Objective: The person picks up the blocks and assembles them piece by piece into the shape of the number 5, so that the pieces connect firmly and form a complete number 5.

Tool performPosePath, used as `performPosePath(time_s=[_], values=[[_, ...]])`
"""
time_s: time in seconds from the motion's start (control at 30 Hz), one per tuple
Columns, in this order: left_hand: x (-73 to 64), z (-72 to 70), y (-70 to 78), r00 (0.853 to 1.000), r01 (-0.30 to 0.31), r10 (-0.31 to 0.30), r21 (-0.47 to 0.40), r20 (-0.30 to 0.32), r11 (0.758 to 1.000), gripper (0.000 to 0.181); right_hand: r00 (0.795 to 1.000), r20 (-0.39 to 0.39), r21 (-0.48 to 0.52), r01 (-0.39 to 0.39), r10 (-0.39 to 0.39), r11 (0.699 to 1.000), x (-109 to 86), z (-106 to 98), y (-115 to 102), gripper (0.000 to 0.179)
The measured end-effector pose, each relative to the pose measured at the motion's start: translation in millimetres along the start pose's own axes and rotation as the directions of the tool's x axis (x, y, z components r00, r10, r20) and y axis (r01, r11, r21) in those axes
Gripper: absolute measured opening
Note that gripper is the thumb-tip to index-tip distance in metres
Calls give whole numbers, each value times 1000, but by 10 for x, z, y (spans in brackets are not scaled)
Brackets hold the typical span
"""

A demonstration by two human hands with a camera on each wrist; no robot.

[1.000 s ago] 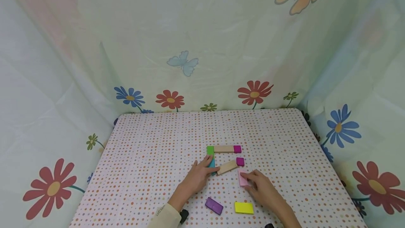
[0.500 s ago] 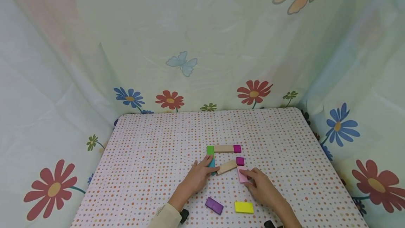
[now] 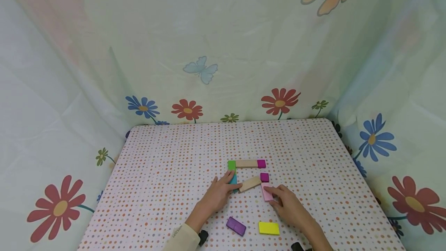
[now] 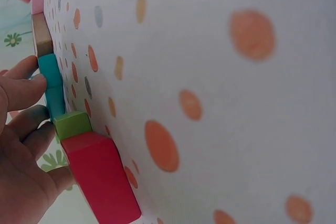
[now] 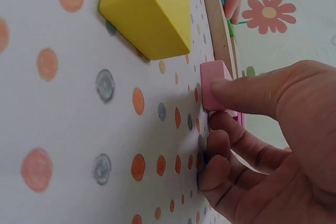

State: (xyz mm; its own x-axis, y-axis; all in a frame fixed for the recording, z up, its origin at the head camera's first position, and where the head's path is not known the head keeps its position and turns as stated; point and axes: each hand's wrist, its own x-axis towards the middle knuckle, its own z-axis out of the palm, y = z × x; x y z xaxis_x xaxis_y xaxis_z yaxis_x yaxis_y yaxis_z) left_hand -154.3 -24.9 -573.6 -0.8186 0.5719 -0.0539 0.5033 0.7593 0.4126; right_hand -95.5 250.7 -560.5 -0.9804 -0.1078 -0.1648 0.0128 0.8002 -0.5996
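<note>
Right hand (image 3: 289, 206): thumb and fingers clamped on pink block (image 3: 266, 192).
Pink block: on dotted table (image 3: 167, 165), far end right by slanted wooden block (image 3: 250, 184) and magenta block (image 3: 264, 177); can't tell from here if touching.
Left hand (image 3: 216, 196): fingers spread, touching teal block (image 3: 233, 181).
Green block (image 3: 231, 165): far end of teal.
Near side: purple block (image 3: 236, 226), yellow block (image 3: 268, 228), apart.

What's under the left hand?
The left hand partly covers a turquoise block; a red block shows only in the left wrist view. The rest underneath is hidden.
</note>
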Motion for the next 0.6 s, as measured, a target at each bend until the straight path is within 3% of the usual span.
performPosePath(time_s=[0.23, 0.43, 0.6], values=[[-9, 6, -6, 1000, -9, 9, -1, -1, 1000, 42, 999, -34, -6, 8, -8, 1000, -65, -10, 28, 53], [-20, 4, 0, 1000, -15, 15, -2, -1, 1000, 42, 998, -43, 53, -41, 43, 998, -158, -12, 65, 38], [-20, -22, -6, 1000, -8, 8, -11, 0, 1000, 41, 999, 31, 67, 10, -12, 998, -226, -45, 87, 38]])
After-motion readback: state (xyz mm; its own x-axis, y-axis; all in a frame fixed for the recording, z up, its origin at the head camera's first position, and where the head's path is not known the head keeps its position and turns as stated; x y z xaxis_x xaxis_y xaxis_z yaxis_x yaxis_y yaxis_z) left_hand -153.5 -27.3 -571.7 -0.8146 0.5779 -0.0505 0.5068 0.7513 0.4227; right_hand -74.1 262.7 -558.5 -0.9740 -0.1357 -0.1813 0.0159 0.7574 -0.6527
